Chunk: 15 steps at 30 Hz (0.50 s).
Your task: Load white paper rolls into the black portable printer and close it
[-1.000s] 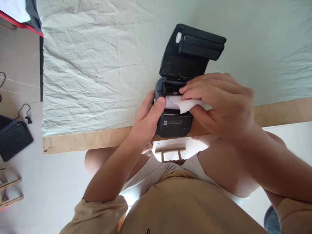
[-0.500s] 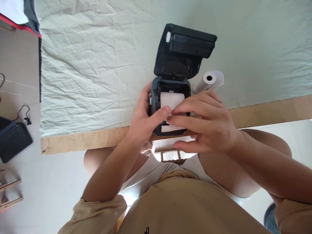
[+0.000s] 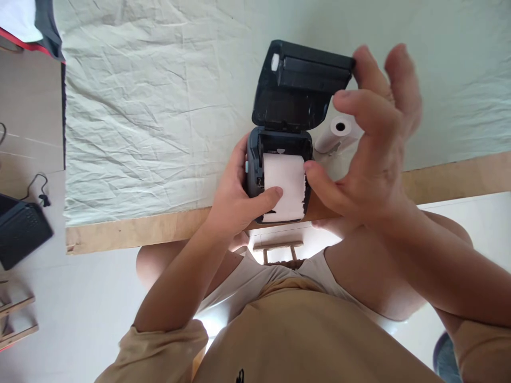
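A small dark label printer point(image 3: 254, 159) sits at the table's front edge with its lid point(image 3: 295, 101) swung up and back. White paper point(image 3: 283, 173) lies in its compartment and reaches over the front edge; the right side of the paper looks ragged. Wrapped around the printer's left side, my left hand point(image 3: 235, 199) steadies it and presses its thumb on the paper. My right hand point(image 3: 375, 143) is raised at the right, fingers spread, with a fingertip at the lid's right corner and the thumb tip beside the paper's right edge. Behind that hand stands a white paper roll point(image 3: 331, 135), partly hidden.
A pale creased cloth point(image 3: 159, 106) covers the table, whose wooden edge point(image 3: 139, 230) runs along the front. At the far left a black device point(image 3: 24, 231) with a cable rests lower down. My legs are under the table edge.
My right hand has let go of the paper and risen up and right to the lid's corner. The paper now lies flat over the printer's front. My left hand has stayed in place.
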Motion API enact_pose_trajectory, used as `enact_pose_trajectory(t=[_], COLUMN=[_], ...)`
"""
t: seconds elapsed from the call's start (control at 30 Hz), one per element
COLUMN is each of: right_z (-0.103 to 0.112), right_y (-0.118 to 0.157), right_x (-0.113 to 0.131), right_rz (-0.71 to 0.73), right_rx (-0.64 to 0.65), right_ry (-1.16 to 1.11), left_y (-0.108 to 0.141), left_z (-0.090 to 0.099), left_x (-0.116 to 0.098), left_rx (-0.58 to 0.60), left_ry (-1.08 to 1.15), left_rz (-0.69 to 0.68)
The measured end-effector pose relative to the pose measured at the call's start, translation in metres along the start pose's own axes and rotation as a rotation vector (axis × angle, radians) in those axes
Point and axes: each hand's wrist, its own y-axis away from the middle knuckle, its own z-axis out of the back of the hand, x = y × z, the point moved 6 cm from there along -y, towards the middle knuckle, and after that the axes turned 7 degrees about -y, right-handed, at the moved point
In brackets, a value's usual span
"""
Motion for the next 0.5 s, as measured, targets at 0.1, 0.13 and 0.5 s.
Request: enact_pose_trajectory(t=[0.1,0.13,0.5], right_z=[0.007,0.012,-0.029], right_y=[-0.002,-0.002,0.018], right_x=[0.003,0.004,-0.017], right_rz=[0.064,0.059,-0.428], right_rx=[-0.063,-0.077,0.392], right_ry=[-0.183,-0.244,-0.679], left_y=[0.001,0.001,0.0], left_z=[0.001,0.001,0.0], left_x=[-0.002,-0.003,0.003], left_rx=[-0.042,-0.046,0.03], left_ry=[-0.001,-0.007,0.132], left_rz=[0.001,-0.007,-0.051])
